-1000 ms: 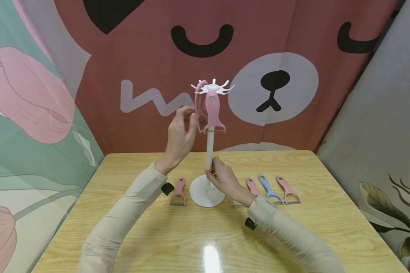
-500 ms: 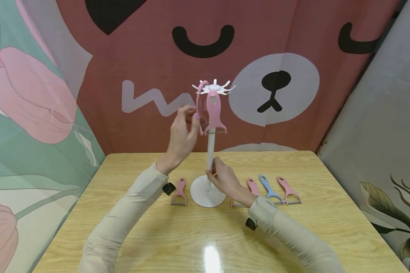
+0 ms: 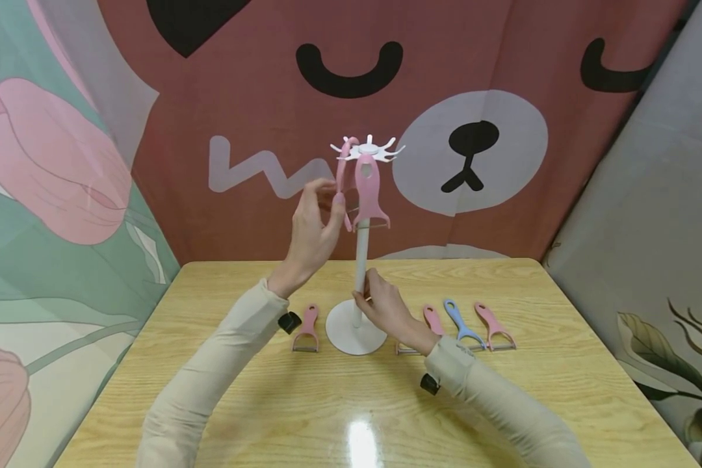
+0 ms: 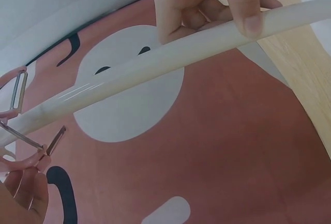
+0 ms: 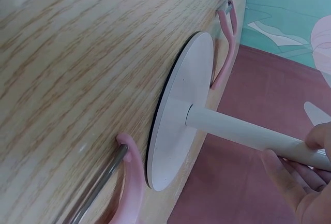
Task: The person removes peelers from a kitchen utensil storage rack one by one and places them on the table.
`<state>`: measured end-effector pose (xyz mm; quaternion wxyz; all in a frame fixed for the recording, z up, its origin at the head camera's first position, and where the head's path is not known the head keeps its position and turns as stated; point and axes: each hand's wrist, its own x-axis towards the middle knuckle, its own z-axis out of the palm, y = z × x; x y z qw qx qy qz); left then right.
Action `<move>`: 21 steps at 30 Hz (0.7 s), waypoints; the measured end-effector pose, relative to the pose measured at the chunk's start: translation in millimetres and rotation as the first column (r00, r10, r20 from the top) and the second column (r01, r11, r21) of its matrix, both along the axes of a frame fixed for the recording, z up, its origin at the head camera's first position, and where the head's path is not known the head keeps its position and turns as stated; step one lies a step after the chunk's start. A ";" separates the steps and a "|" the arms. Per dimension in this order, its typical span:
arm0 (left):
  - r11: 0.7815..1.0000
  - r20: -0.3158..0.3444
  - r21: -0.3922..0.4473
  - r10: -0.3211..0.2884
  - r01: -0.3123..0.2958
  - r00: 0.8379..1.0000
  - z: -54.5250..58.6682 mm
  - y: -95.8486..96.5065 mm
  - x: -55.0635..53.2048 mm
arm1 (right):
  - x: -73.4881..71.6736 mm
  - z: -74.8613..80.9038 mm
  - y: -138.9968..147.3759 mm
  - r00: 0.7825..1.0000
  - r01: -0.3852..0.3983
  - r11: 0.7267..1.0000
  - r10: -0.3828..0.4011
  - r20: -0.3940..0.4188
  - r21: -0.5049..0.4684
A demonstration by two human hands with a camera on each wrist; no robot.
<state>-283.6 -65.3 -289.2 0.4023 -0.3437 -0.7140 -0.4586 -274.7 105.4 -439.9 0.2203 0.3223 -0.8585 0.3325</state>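
Observation:
A white stand with a round base point(image 3: 355, 341) and a ring of hooks point(image 3: 368, 151) on top stands upright on the table. My left hand point(image 3: 312, 227) pinches a pink peeler point(image 3: 342, 170) low on its handle, its top end up at the hooks on the left. Another pink peeler point(image 3: 367, 188) hangs at the front, blade downward. In the left wrist view, metal blades point(image 4: 56, 140) cluster by the left fingers, around the pole. My right hand point(image 3: 383, 302) grips the white pole point(image 5: 232, 130) just above the base, thumb on one side and fingers curled behind.
One pink peeler point(image 3: 309, 325) lies on the wooden table point(image 3: 304, 409) left of the base. To the right lie a blue peeler point(image 3: 459, 322), a pink peeler point(image 3: 491, 322) and another pink peeler point(image 3: 431, 317) partly hidden by the right hand. A patterned cloth point(image 3: 257, 221) hangs behind.
The peeler at my left hand has turned more edge-on, and the left thumb has shifted slightly right against it. My right hand stays at the same place on the pole.

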 end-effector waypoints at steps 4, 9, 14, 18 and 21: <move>1.000 -0.010 0.005 -0.002 0.002 1.000 0.5 0.0 -0.5 | 0.7 -0.3 0.3 1.000 0.003 1.000 -0.003 0.009 -0.001; 1.000 -0.010 0.009 -0.007 0.007 1.000 1.4 0.6 -0.5 | 1.6 0.0 0.3 1.000 0.005 1.000 -0.005 0.011 -0.004; 1.000 -0.011 0.024 -0.011 0.011 1.000 3.1 1.4 -1.1 | 1.2 0.9 0.7 1.000 0.007 1.000 -0.007 0.024 0.008; 0.999 -0.026 0.033 -0.009 0.010 1.000 4.6 2.3 -1.9 | 1.0 0.2 1.2 0.999 0.007 1.000 -0.008 0.035 0.016; 0.999 -0.036 0.033 -0.001 0.003 0.999 5.4 3.1 -2.3 | 0.7 -0.5 1.3 0.999 0.009 1.000 -0.009 0.034 0.020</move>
